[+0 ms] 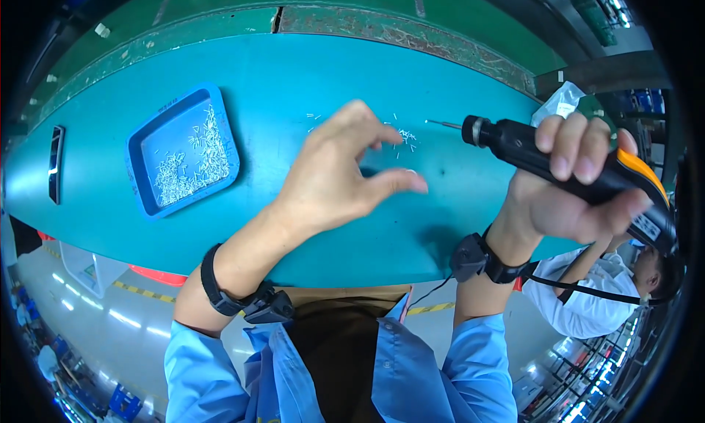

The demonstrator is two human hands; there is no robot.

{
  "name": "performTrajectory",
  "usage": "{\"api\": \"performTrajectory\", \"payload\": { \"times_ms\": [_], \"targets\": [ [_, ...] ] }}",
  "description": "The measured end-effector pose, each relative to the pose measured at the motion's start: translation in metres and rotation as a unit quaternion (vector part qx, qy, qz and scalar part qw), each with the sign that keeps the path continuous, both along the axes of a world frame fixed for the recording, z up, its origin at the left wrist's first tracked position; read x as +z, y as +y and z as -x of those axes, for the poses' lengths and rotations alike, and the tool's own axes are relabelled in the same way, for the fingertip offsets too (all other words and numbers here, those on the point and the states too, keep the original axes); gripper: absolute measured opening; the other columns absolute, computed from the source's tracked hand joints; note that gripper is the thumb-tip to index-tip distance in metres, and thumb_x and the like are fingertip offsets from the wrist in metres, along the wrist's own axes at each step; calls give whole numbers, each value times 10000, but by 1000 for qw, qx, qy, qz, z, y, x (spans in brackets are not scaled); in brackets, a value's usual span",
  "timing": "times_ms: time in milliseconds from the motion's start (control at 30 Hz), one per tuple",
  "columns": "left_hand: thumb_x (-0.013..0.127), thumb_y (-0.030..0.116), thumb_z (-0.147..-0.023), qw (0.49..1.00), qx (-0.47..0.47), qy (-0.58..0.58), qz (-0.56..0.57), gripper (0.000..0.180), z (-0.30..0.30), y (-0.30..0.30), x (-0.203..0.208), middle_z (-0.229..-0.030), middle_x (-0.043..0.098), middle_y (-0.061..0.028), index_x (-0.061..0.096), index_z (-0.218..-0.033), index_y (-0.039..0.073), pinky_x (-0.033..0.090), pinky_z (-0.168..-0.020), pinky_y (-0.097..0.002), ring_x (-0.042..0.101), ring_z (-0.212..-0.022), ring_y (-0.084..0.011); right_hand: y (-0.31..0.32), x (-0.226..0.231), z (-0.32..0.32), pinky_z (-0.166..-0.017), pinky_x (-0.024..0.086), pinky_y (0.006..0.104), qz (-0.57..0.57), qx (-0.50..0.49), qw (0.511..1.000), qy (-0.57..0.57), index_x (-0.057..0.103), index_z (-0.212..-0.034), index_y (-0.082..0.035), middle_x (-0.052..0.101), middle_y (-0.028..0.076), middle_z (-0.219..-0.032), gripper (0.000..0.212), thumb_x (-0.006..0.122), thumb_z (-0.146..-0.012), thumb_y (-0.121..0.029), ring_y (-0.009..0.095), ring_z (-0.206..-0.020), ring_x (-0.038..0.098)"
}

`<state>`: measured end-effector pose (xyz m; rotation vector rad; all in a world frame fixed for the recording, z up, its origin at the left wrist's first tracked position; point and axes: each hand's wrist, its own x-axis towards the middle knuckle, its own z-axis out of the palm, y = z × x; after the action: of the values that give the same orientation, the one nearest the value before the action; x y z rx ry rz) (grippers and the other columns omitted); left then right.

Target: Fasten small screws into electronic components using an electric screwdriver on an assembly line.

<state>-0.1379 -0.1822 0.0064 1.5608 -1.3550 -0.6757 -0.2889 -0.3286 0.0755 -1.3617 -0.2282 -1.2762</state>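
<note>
My right hand [569, 177] is closed round a black electric screwdriver [536, 145] with an orange stripe, raised above the table's right side. Its thin bit points left; a small bright spot shows at the tip, too small to name. My left hand [334, 166] hovers over the middle of the table, thumb and forefinger apart, with nothing visible between them. Just beyond its fingertips lies a small pile of thin, silvery-white pin-like pieces [405, 136]. A blue tray [136, 175] to the left holds many similar pieces [209, 155], heaped along its right and near sides.
A dark flat object [55, 164] lies at the left end of the green table [294, 63]. A clear plastic bag [562, 103] rests at the far right. A raised ledge [396, 37] runs along the back. Another person [587, 291] in white is at the right.
</note>
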Motion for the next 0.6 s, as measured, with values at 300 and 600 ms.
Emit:
{"api": "performTrajectory", "payload": {
  "times_ms": [300,600],
  "targets": [
    [765,55,-690,978,81,-122,147,218,5,-7,-8,-801,514,-64,676,-889,37,431,-503,-309,540,-618,-196,15,5,4,-582,395,284,-22,113,993,20,515,-1137,-52,553,-8,-749,592,608,-820,-542,107,-595,511],
    [751,-20,-674,976,81,-114,168,174,5,-6,-7,-754,519,-51,693,-832,27,404,-511,-286,519,-622,-165,19,11,12,-625,400,296,-18,140,989,46,500,-1158,-56,559,2,-791,587,617,-823,-524,122,-660,532]
  ]
}}
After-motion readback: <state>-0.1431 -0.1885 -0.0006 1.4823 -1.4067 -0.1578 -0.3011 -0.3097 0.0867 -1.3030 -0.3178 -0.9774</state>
